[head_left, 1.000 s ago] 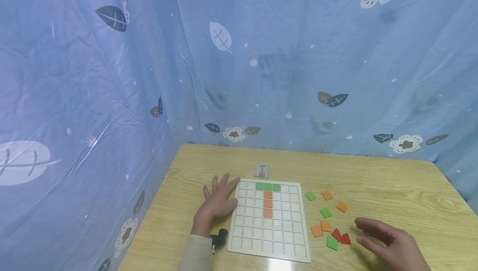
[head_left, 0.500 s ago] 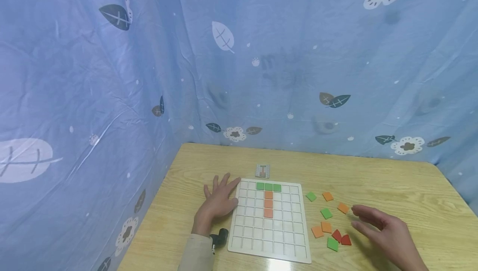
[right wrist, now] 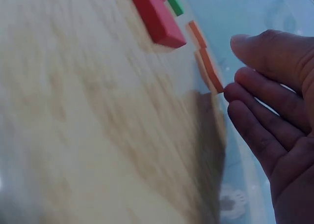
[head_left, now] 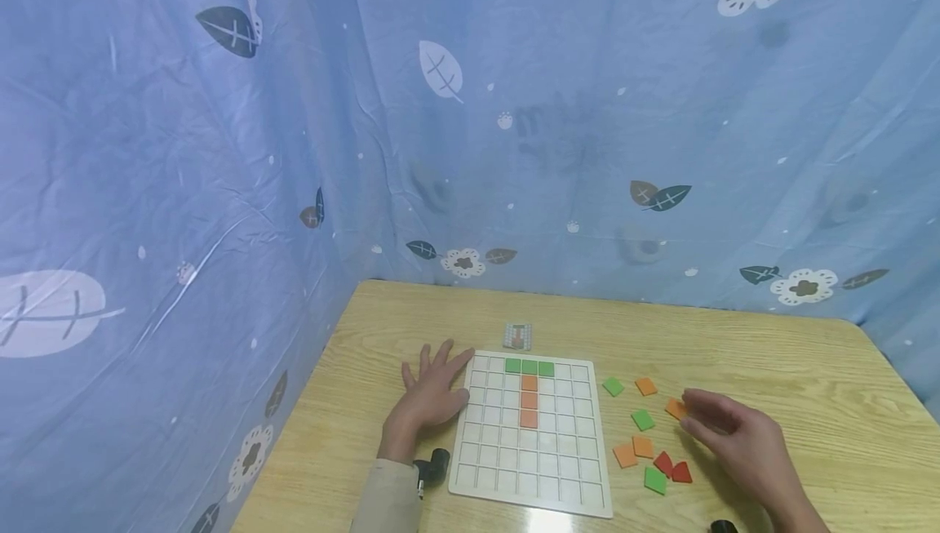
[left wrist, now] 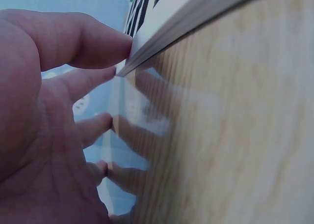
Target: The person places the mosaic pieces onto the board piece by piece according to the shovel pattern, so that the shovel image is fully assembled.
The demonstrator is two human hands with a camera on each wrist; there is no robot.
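A white grid board (head_left: pixel 492 458) lies on the table, with a row of green square tiles (head_left: pixel 529 366) near its far edge and a column of orange tiles (head_left: pixel 529 401) below them. My left hand (head_left: pixel 432 397) rests at the board's left side, fingers spread; in the left wrist view its thumb (left wrist: pixel 105 44) touches the board's edge. Right of the board, my right hand (head_left: pixel 738 437) hovers low, thumb and fingers apart. Its fingertips are beside a loose orange tile (head_left: pixel 675 409), partly hidden behind them. The right wrist view shows nothing pinched.
Loose green tiles (head_left: pixel 643 419), orange tiles (head_left: pixel 625 456) and red pieces (head_left: pixel 681 473) lie between board and right hand. A small card (head_left: pixel 517 336) with a pattern sits behind the board. A blue curtain (head_left: pixel 573 108) hangs beyond the wooden table (head_left: pixel 822 386).
My right hand has moved left and slightly away from me, up to the rightmost orange tile. The left hand keeps its place at the board, and the tiles lie as before.
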